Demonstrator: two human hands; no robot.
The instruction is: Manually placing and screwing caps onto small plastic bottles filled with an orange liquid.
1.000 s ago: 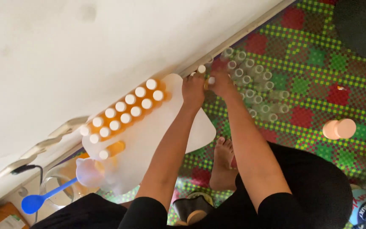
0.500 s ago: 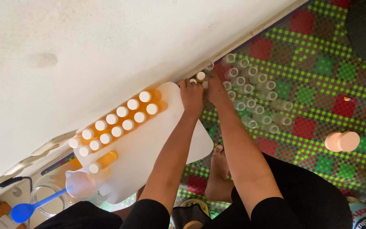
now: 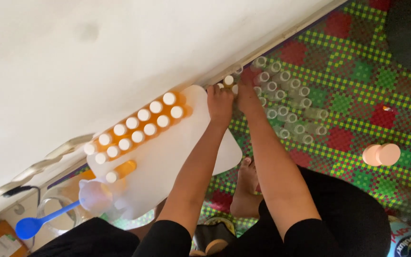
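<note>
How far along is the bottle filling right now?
Done: two rows of capped orange-filled bottles plus one more beside them stand on the white board. In hand: left hand and right hand meet at small bottles by the wall. Left: a cluster of clear bottles on the mat, apparently empty.

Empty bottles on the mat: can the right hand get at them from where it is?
Probably yes. The right hand sits at the edge of the empty bottles, and nothing lies between them.

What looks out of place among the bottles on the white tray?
One orange-filled, white-capped bottle stands alone on the white plastic tray, apart from the two neat rows of filled bottles by the wall. No spill or damage is visible.
</note>
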